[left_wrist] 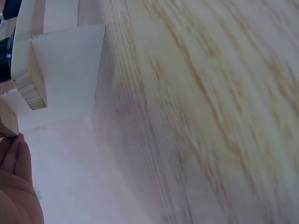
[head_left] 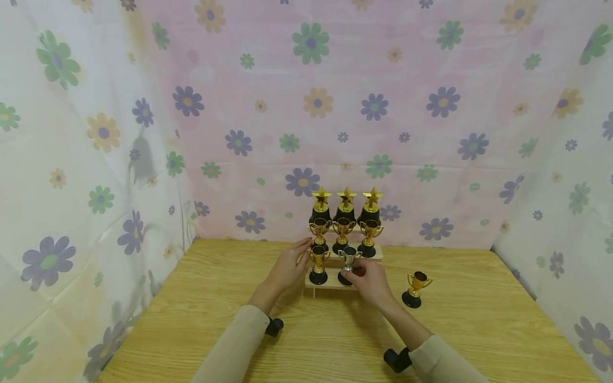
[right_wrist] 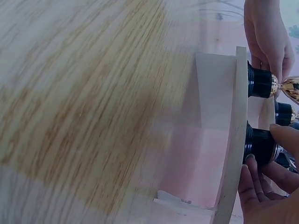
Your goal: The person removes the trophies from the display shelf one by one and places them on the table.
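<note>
A silver trophy cup (head_left: 349, 259) with a black base stands on the lowest step of a tiered wooden stand (head_left: 331, 285). My right hand (head_left: 372, 282) pinches it near the base; in the right wrist view the thumb and fingers lie about the black base (right_wrist: 259, 145). On the same step, to its left, is a gold trophy cup (head_left: 318, 260). My left hand (head_left: 289, 266) is at the stand's left side, its fingertips (left_wrist: 21, 138) touching the end of a wooden step (left_wrist: 8, 119).
Three gold cups (head_left: 343, 229) fill the middle step, and three star trophies (head_left: 347, 202) the top one. Another gold cup (head_left: 416, 288) stands on the wooden table (head_left: 479, 319) to the right. Flowered cloth (head_left: 335, 133) hangs behind and at both sides.
</note>
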Demonstrator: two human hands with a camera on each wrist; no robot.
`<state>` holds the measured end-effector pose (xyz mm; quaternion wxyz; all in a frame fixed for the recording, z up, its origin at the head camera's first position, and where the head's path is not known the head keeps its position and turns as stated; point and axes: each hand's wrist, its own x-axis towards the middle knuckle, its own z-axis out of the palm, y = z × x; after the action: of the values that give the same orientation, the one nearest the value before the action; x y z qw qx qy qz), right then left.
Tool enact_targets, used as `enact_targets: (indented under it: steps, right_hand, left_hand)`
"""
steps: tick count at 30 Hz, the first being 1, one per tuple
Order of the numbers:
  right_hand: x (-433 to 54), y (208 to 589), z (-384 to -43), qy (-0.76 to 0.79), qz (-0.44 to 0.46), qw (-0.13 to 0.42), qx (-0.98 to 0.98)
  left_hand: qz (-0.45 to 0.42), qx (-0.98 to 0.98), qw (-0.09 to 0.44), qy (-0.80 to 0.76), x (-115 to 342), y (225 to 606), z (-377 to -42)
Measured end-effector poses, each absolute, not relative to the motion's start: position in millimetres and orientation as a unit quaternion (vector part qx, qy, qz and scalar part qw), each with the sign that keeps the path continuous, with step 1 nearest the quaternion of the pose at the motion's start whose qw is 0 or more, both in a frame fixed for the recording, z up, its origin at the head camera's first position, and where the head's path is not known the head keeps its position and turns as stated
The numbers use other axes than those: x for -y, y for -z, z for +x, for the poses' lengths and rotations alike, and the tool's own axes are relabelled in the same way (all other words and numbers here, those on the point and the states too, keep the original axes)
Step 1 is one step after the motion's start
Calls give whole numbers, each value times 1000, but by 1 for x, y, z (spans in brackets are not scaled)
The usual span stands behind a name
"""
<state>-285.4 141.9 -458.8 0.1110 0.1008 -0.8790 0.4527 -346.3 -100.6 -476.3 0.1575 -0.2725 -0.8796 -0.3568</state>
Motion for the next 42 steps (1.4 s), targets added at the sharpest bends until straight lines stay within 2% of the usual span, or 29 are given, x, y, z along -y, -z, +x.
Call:
enact_targets:
  steps: [17,42]
  right_hand:
    - [-145,460,-285,-456,121,108,875]
    - [-161,441,-270,-439,142,96,882]
  left_hand:
    - [-278,880,158,352,100,478,-344]
    - [-280,885,162,335,101,473,-345]
